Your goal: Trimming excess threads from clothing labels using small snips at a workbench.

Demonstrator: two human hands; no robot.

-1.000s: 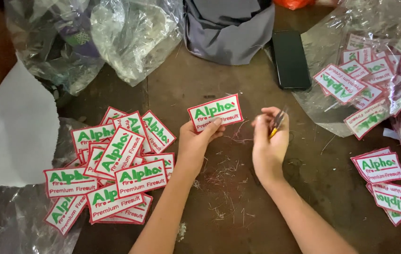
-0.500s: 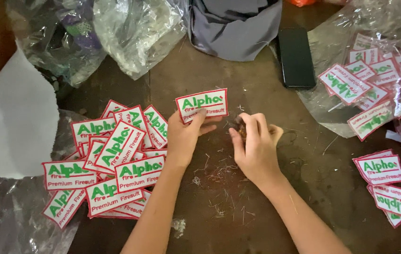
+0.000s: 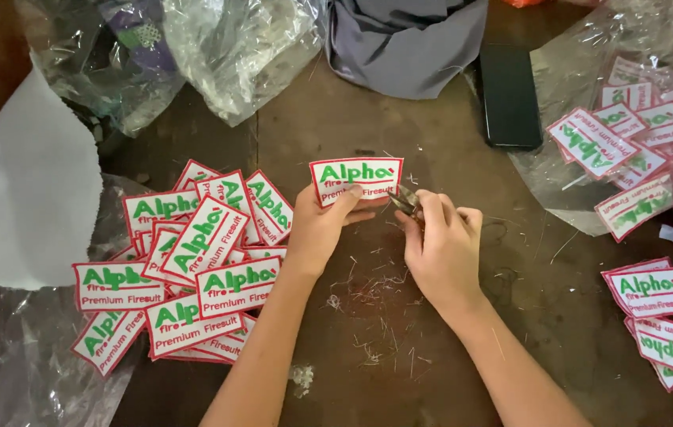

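Observation:
My left hand [image 3: 323,225] pinches a white rectangular patch [image 3: 356,179] with a red border and green lettering, held just above the brown table. Small metal snips [image 3: 406,199] sit in my right hand [image 3: 441,245], their tips at the patch's lower right edge. The fingers of my right hand are curled around the snips. Cut thread bits [image 3: 372,292] lie on the table right below both hands.
A heap of the same patches [image 3: 186,269] lies at left. More patches sit on clear plastic [image 3: 629,150] at the right, others at lower right [image 3: 656,316]. A dark phone [image 3: 508,95], grey cloth [image 3: 407,39], plastic bags [image 3: 233,47] and white fabric [image 3: 20,190] ring the table [image 3: 352,379].
My right hand has moved left with the snips to the patch's edge. The left hand has brought the patch slightly lower and turned it level.

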